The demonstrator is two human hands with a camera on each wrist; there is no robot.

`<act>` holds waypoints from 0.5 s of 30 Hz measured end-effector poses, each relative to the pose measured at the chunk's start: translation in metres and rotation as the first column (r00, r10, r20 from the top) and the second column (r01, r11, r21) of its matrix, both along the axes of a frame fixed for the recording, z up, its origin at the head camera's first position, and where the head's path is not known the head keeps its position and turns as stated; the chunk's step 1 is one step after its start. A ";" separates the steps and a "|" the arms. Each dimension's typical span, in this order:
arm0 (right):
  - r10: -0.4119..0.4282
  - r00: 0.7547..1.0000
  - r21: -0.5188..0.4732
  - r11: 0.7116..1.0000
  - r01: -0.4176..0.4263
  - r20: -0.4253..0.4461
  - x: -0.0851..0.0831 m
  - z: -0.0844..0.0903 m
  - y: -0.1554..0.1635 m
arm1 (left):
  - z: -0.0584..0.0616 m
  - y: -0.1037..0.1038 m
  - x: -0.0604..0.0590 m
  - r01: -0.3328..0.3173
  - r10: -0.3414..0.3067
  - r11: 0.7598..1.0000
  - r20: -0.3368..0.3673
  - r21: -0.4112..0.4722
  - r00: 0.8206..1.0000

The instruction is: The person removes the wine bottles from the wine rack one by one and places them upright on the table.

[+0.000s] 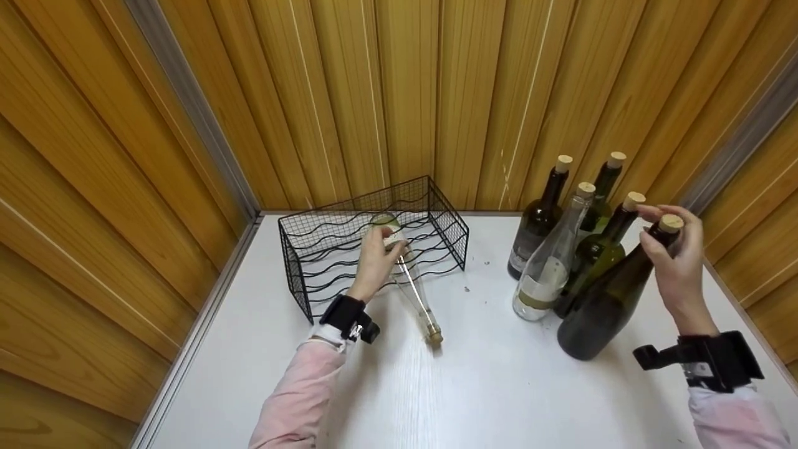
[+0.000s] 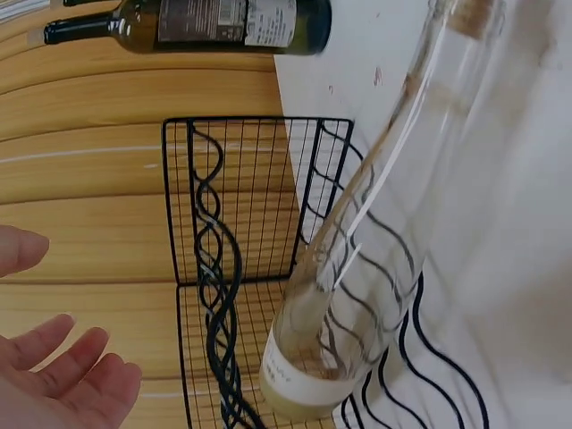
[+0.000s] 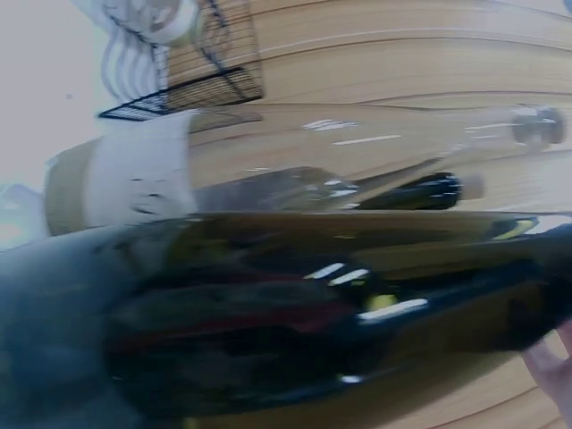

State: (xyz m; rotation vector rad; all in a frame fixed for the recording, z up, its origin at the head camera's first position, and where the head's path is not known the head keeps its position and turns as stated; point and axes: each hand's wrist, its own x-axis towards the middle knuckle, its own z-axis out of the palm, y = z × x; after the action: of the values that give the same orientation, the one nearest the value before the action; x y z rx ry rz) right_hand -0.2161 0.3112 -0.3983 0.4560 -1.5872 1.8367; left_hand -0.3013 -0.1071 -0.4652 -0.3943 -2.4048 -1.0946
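Observation:
A clear corked bottle [image 1: 416,287] lies across the black wire wine rack [image 1: 374,259], its labelled base inside and its neck sticking out over the front. Just above it is my left hand [image 1: 376,259], fingers spread loosely; in the left wrist view this hand [image 2: 67,375] shows a gap from the glass. At the right my right hand [image 1: 681,268] grips a dark wine bottle [image 1: 601,321] by the neck, just under its cork. That bottle leans, base toward the rack side, and fills the lower half of the right wrist view.
Several corked bottles stand close behind the dark one, among them a clear bottle with a pale label [image 1: 541,284] and a dark labelled bottle [image 1: 535,234]. Wood-patterned panels [image 1: 405,106] wall in the white tabletop [image 1: 480,393] at the back and sides.

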 end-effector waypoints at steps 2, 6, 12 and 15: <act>-0.040 0.998 -0.033 0.999 0.039 -0.044 0.002 0.010 0.000 | 0.006 -0.009 -0.003 -0.038 0.039 0.999 0.022 -0.018 0.999; -0.190 0.977 0.031 0.981 0.193 -0.099 0.014 0.035 -0.010 | 0.012 -0.027 -0.008 -0.124 0.131 0.988 0.077 -0.092 0.988; -0.276 0.918 0.131 0.938 0.322 -0.285 0.032 0.066 -0.051 | 0.019 -0.053 -0.015 -0.233 0.270 0.942 0.134 -0.242 0.954; -0.226 0.907 0.162 0.941 0.298 -0.355 0.031 0.067 -0.071 | 0.024 -0.066 -0.018 -0.285 0.346 0.906 0.157 -0.313 0.925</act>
State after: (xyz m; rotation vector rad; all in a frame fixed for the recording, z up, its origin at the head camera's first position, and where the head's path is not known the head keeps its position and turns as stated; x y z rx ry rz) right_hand -0.1852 0.2404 -0.3314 0.5821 -1.5295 1.3143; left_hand -0.3195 -0.1734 -0.4415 0.0320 -2.7007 -0.6734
